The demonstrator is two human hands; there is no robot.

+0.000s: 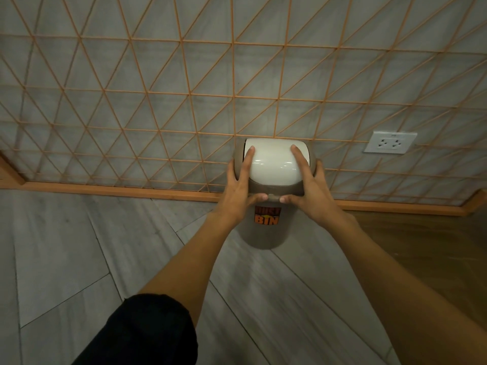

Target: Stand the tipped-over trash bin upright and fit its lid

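Between the left hand (238, 187) and right hand (309, 186), both clasped on the lid (274, 164) with fingers spread over its white dome, the trash bin (264, 233) stands upright below, long axis vertical, close against the wall (158, 88).

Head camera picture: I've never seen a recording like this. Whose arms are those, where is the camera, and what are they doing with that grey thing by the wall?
No robot here: a person wears a wide-angle camera on the head, looking down along both bare arms. The left hand and right hand press on the lid, grey with a white swing flap, of a small grey dust bin. The bin stands upright on the grey floor, against a wall with an orange lattice. Fingers lie on the flap; the thumbs meet at the lid's front edge. A white wall socket sits to the right.
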